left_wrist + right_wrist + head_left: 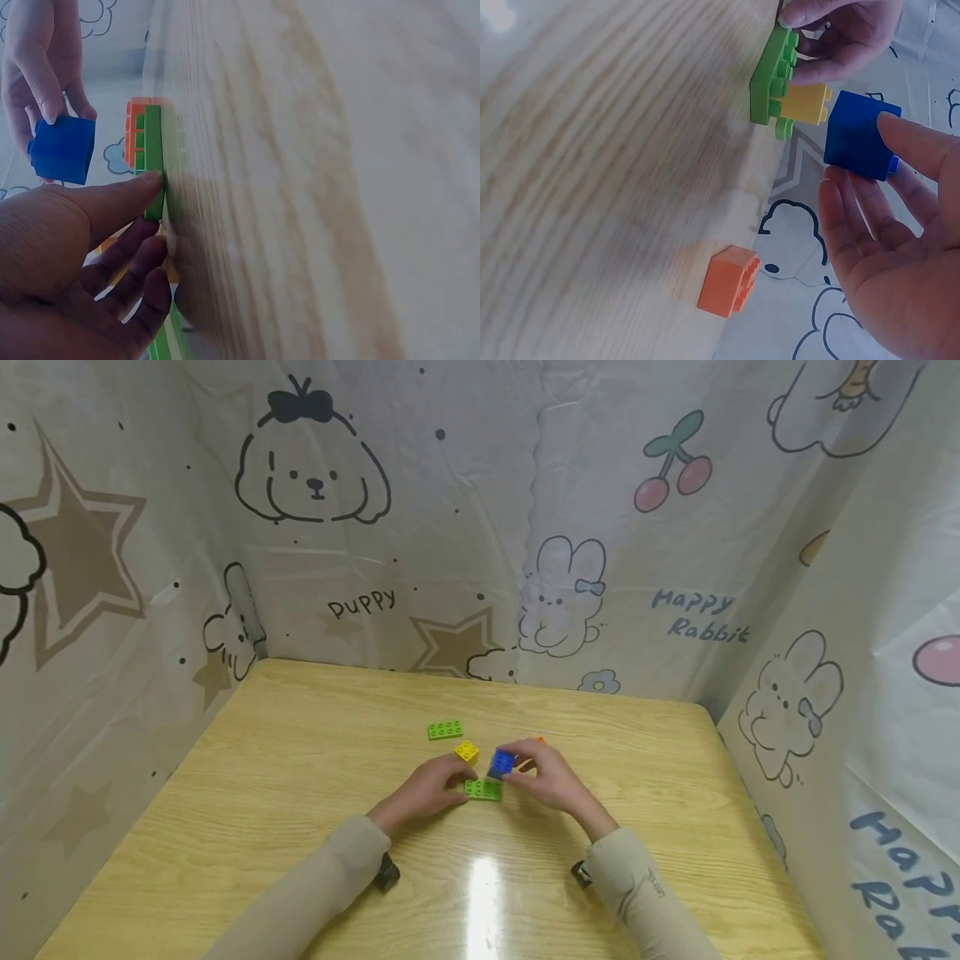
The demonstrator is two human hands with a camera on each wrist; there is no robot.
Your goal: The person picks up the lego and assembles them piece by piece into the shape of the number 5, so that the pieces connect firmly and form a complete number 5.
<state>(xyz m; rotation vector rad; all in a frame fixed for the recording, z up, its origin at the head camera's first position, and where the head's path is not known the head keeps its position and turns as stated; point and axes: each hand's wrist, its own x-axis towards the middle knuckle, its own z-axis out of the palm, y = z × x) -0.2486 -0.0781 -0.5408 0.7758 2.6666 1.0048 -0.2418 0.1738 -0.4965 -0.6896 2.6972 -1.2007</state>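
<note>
In the head view my right hand [551,779] pinches a square blue toy brick [502,763] between thumb and fingers, held above the table with its studs up. My left hand [431,787] grips the left end of a flat green brick [483,790], which lies low over the wood. The left wrist view shows that thumb on the edge of the green brick [154,142], the other fingers curled behind. Just beyond the left fingertips sits a yellow brick [467,752]. The blue brick [862,135] is apart from the green one in the right wrist view.
A second flat green brick [446,730] lies farther back on the wooden table [300,735]. An orange brick [729,281] stands to the right, mostly behind my right hand in the head view. Printed sheets [450,527] hang along the table's back and sides.
</note>
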